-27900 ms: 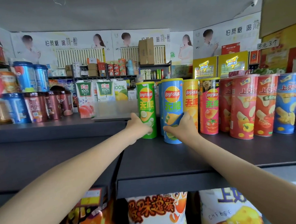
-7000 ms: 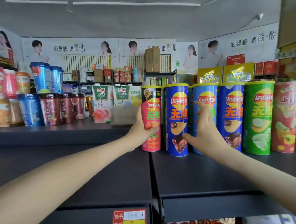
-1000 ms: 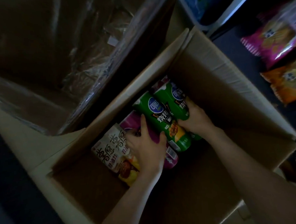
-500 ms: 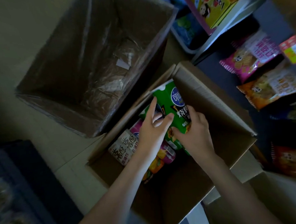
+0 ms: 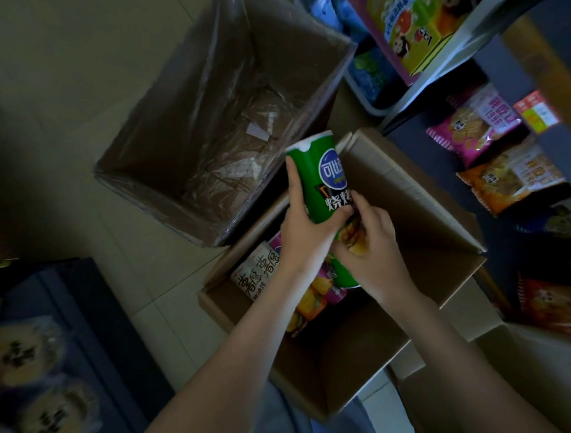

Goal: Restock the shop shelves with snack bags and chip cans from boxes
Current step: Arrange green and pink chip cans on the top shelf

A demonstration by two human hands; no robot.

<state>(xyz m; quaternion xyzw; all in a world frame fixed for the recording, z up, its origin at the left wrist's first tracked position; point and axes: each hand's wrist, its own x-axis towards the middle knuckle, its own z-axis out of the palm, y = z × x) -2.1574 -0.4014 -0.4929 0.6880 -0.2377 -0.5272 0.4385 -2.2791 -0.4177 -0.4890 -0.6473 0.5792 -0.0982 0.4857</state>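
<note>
Hands gripping two chip cans over an open cardboard box (image 5: pixel 419 216)

I am looking straight down through the head camera in dim light. The left hand (image 5: pixel 306 228) is wrapped around the lower half of a green can (image 5: pixel 322 178), which stands above the box's far edge with its white-rimmed top pointing away from me. Just to its right, the right hand (image 5: pixel 375 254) is curled around a second green can (image 5: pixel 345 277). Most of that can is hidden by the fingers and only its bottom end shows clearly. The two hands touch and the cans sit side by side.

Below them in the box lie a purple can (image 5: pixel 315 297) and, to its left, a cream can (image 5: pixel 257 274) with large lettering. A plastic-lined box (image 5: pixel 178 99) stands open at the far left on the tiled floor (image 5: pixel 72 95). Shelves run down the right, holding a pink snack bag (image 5: pixel 471 123) and an orange snack bag (image 5: pixel 513 178).

My worry from here is the grip. The left hand holds its can low, so I judge it could tip or slide out once the arm swings toward the shelves. With the cans this close, one may knock the other loose. Either could also catch the raised box flap on the far side and fall back in, denting the tube.
</note>
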